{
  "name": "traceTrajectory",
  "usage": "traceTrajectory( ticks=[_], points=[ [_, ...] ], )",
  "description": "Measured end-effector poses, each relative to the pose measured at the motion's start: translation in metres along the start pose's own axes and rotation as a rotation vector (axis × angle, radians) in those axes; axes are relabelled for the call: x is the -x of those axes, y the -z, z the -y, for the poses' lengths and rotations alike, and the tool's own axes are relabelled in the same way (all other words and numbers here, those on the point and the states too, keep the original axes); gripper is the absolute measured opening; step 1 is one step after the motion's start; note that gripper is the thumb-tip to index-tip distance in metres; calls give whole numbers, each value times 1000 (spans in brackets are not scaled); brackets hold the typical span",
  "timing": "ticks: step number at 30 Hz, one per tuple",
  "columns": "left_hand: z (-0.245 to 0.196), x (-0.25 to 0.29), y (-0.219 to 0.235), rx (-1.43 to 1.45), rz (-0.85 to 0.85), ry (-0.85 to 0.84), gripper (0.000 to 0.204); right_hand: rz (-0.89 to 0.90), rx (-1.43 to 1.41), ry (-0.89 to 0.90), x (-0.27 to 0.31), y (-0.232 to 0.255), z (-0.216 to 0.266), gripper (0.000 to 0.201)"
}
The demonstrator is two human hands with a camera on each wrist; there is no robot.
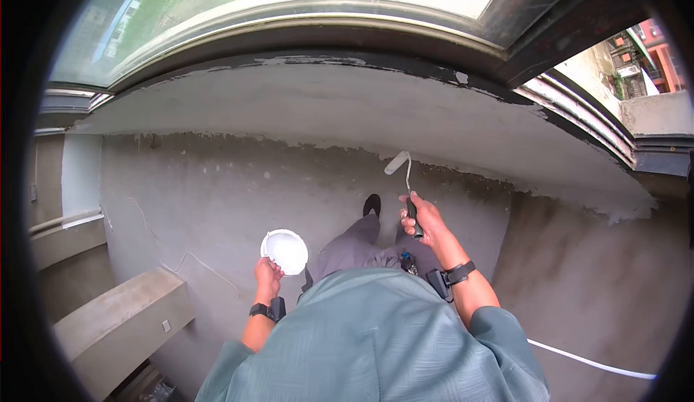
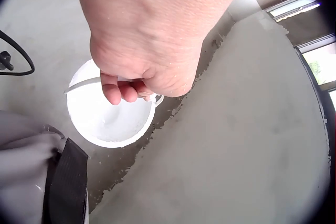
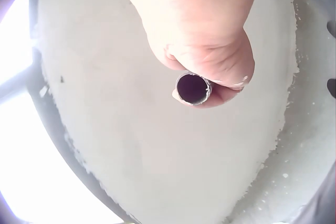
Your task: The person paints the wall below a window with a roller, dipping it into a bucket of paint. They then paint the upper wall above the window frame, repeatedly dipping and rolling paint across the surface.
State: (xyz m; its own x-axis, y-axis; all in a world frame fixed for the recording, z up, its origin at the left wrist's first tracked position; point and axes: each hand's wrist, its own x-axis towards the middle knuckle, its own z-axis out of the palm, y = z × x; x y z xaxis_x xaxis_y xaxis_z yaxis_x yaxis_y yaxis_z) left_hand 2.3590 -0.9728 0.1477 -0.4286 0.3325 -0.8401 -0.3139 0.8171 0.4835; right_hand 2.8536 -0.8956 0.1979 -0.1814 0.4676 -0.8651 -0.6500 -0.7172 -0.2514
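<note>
My left hand [image 1: 268,275] holds a small white bucket [image 1: 266,251] beside my left leg. In the left wrist view, curled fingers [image 2: 111,90] grip the bucket's thin handle [image 2: 84,85], and white paint shows inside. My right hand [image 1: 428,221] grips the dark handle of a paint roller [image 1: 396,163]. The roller's white sleeve overlaps the lower edge of the pale coated band [image 1: 325,102] in the head view. In the right wrist view, the handle's hollow round end [image 3: 193,88] pokes out of the fist, with white specks on the hand.
A dark window frame [image 1: 289,37] runs along the top of the pale band. Bare grey concrete [image 1: 217,178] lies below it. A boxy concrete ledge [image 1: 123,311] juts in at left, near a loose thin wire [image 1: 206,261]. A white cable [image 1: 593,362] crosses the lower right.
</note>
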Motion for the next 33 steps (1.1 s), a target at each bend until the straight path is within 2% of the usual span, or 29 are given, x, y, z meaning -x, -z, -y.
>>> traceTrajectory(
  ticks=[1,4,5,8,12,13,16,18,24,27,30,33],
  points=[
    [4,-3,0,18,-5,3,9,-16,141,-14,15,-2,1,31],
    [15,-4,-1,54,-31,4,10,9,756,92,44,1,8,38],
    [17,-1,-2,55,-40,-6,10,-43,1038,149,62,-12,22,38],
    [27,7,-8,86,-65,-34,10,-143,1662,899,76,3,28,36],
    [39,20,-24,154,-90,-63,10,-298,1729,875,80,17,57,33],
    [40,26,-32,166,-87,-77,10,-373,1821,858,84,18,65,33],
    [40,55,-49,198,-85,-118,11,-569,1930,1024,86,41,89,32],
    [42,65,-58,221,-67,-151,11,-719,1958,1065,78,71,105,34],
    [51,101,-79,316,-96,-211,11,-737,1895,1106,91,161,134,33],
    [49,124,-88,347,-109,-240,10,-689,1857,1073,93,177,134,32],
    [44,143,-98,367,-93,-264,11,-608,1900,1042,80,152,137,32],
    [36,152,-103,368,-57,-284,12,-540,1923,1068,53,97,137,34]
  ],
)
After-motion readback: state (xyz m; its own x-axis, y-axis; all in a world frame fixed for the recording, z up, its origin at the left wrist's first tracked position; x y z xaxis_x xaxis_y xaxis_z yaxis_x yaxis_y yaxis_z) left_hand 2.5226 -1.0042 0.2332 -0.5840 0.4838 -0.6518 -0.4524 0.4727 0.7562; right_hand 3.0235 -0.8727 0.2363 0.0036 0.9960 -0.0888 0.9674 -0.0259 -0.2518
